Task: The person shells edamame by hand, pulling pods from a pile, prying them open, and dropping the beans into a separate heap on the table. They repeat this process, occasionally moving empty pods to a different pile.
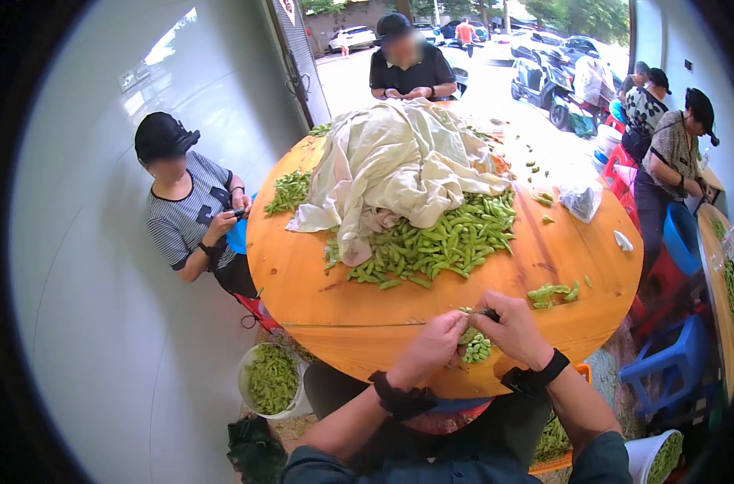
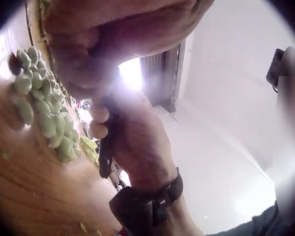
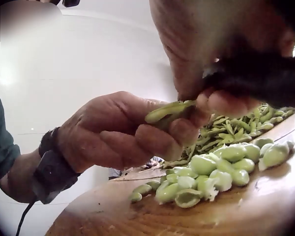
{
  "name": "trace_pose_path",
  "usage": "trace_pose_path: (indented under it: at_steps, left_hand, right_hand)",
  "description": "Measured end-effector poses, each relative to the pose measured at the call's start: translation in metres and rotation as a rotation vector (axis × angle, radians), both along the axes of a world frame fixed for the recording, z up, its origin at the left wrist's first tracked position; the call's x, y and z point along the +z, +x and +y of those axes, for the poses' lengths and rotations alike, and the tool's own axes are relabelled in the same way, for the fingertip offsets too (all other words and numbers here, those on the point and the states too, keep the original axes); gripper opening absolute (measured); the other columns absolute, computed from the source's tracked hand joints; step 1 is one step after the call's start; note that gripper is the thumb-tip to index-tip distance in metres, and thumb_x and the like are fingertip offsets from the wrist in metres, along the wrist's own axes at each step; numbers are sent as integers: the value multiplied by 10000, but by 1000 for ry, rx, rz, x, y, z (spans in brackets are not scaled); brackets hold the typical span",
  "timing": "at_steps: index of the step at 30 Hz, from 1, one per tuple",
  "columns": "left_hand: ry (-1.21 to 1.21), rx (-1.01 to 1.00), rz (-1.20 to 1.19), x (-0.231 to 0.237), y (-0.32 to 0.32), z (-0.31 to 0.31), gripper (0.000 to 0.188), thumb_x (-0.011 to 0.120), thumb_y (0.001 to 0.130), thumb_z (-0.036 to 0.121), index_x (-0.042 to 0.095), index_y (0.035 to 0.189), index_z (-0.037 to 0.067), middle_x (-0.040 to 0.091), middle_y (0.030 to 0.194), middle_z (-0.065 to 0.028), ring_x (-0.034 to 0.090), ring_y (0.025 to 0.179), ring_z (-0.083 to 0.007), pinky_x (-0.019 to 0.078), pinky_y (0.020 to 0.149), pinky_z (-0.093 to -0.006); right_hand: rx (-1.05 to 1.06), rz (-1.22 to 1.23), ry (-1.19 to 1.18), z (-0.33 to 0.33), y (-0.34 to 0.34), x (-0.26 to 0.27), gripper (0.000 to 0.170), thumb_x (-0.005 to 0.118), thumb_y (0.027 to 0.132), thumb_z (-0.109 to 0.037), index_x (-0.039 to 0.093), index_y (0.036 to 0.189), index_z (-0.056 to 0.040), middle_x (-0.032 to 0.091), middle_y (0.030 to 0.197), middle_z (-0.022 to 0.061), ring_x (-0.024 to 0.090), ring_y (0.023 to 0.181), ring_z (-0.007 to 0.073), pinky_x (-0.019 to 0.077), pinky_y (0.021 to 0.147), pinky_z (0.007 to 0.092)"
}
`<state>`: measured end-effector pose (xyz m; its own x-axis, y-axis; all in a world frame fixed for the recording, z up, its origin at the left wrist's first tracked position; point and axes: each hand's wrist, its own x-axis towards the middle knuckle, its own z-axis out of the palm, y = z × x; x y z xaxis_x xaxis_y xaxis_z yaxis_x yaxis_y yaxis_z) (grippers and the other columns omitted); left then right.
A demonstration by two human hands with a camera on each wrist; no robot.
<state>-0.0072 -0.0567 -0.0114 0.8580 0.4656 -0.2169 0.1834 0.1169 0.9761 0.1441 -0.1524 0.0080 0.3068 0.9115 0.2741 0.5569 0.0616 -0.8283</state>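
Note:
Near the front edge of the round wooden table (image 1: 367, 327), my left hand (image 1: 433, 345) pinches a green bean pod (image 3: 163, 114) between thumb and fingers. My right hand (image 1: 516, 323) grips a slim black tool (image 2: 106, 155), its fingertips right at the pod's end in the right wrist view. The tool's working end is hidden by the hands. Just beneath both hands lies a small heap of shelled green beans (image 3: 201, 177). A few pods (image 1: 551, 295) lie to the right of my hands.
A large pile of pods (image 1: 439, 246), partly under a pale cloth (image 1: 399, 161), covers the table's middle. Buckets of pods (image 1: 272, 379) stand at lower left and lower right. People sit across and at left. A blue stool (image 1: 665, 355) stands at right.

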Motion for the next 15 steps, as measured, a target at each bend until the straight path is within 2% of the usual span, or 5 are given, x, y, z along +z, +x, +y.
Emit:
trace_pose_path:
  at_steps: [4, 7, 12, 14, 15]
  left_hand:
    - [-32, 51, -51, -10, 4, -3, 258, 409, 1054, 249, 572, 1116, 59, 564, 747, 26, 508, 550, -61, 421, 503, -206]
    - [33, 96, -51, -6, 6, -5, 237, 424, 1043, 228, 558, 1124, 50, 566, 748, 16, 528, 586, -62, 423, 515, -209]
    - [179, 176, -82, -11, 6, -1, 228, 503, 1000, 202, 570, 1112, 15, 654, 797, -69, 634, 674, -145, 493, 584, -273]
    - [686, 223, -89, -16, 4, 3, 230, 570, 951, 179, 592, 1069, -17, 694, 873, -164, 682, 730, -249, 519, 639, -356]
    - [686, 220, -91, -13, 3, 3, 230, 570, 951, 179, 592, 1069, -17, 694, 873, -164, 682, 730, -249, 519, 639, -356]
  right_hand:
    - [-25, -103, -39, 1, -3, 5, 130, 636, 842, -109, 596, 841, 16, 606, 700, 208, 621, 636, 350, 478, 585, 397]
    - [-46, -150, -69, 4, -4, -6, 149, 610, 854, -116, 571, 842, 27, 617, 737, 233, 627, 703, 409, 487, 614, 442]
    - [-79, -169, -38, 6, -6, -8, 152, 601, 856, -119, 557, 843, 26, 616, 743, 239, 626, 720, 419, 487, 623, 461]
    - [-84, -141, -24, 6, -6, -6, 149, 603, 855, -120, 557, 847, 22, 615, 741, 238, 623, 723, 424, 487, 624, 466]
    - [-90, -110, -46, 5, -6, -5, 145, 602, 854, -117, 555, 854, 20, 611, 736, 240, 622, 729, 427, 487, 630, 470]
